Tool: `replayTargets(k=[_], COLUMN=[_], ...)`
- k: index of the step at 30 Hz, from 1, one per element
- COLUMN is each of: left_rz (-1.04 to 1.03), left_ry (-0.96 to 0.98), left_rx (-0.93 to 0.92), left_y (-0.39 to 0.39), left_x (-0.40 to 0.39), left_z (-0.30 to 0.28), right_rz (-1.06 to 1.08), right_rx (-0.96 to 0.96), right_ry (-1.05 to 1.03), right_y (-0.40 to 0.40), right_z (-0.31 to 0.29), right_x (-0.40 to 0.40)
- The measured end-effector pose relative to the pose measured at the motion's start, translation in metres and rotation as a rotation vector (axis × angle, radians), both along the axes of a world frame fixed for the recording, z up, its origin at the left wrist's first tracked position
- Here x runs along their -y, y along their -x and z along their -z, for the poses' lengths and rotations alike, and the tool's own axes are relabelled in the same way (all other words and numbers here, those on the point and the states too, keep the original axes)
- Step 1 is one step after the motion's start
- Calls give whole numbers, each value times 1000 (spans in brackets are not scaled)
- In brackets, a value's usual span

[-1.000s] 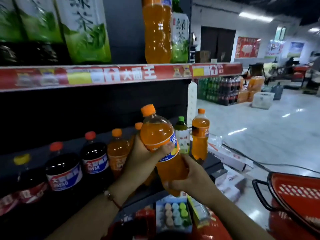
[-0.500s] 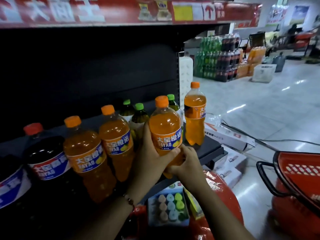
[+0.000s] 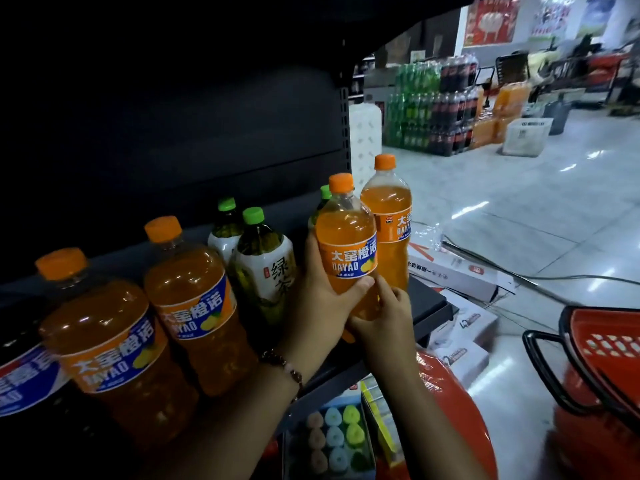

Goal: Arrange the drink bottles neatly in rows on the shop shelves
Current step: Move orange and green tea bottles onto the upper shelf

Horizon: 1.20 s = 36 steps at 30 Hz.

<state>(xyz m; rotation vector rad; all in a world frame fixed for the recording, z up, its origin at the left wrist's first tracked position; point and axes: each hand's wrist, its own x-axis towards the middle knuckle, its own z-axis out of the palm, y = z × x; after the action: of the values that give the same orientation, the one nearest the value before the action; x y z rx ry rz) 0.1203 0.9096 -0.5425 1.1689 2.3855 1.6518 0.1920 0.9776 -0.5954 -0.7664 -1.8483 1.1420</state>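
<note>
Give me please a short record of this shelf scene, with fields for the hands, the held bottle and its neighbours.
left hand: grips held bottle
right hand: fingers on its lower part
held bottle: orange soda, upright, orange cap
right neighbour: orange bottle at shelf end
left neighbour: green tea bottle
further left: two orange bottles
floor, right: red basket

The orange soda bottle [image 3: 347, 251] at the centre is showing a label reading "大窑橙诺" over "DAYAO". At two o'clock from it, a second orange bottle [image 3: 389, 223] is showing "大" and "DAYA", the rest turning out of sight. At nine o'clock, the green-capped tea bottle [image 3: 266, 268] is carrying "绿茶" in dark brush characters. Further toward eight o'clock, two more orange bottles [image 3: 194, 303] [image 3: 110, 351] are displaying the same "大窑橙诺 DAYAO" label, partly blurred. Print on the boxes [image 3: 460, 271] at three o'clock is staying too small to read.
</note>
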Motion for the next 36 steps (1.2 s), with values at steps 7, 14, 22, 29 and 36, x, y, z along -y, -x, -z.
replayTargets(k=[7, 14, 22, 29, 36], left_rz=[-62, -109, -77, -192, -409], left_ry=[-2, 32, 268, 426, 673], left_rx=[-43, -45, -157, -1014, -1118], left_y=[3, 2, -14, -20, 16], left_x=[-12, -21, 12, 106, 166], left_z=[3, 3, -11, -57, -114], right_rz=[91, 45, 2, -18, -206], right_rx=[20, 44, 94, 154, 277], right_ry=[10, 40, 27, -262, -491], right_y=[13, 12, -4, -25, 2], right_z=[7, 3, -9, -24, -58], right_x=[-1, 4, 13, 47, 82])
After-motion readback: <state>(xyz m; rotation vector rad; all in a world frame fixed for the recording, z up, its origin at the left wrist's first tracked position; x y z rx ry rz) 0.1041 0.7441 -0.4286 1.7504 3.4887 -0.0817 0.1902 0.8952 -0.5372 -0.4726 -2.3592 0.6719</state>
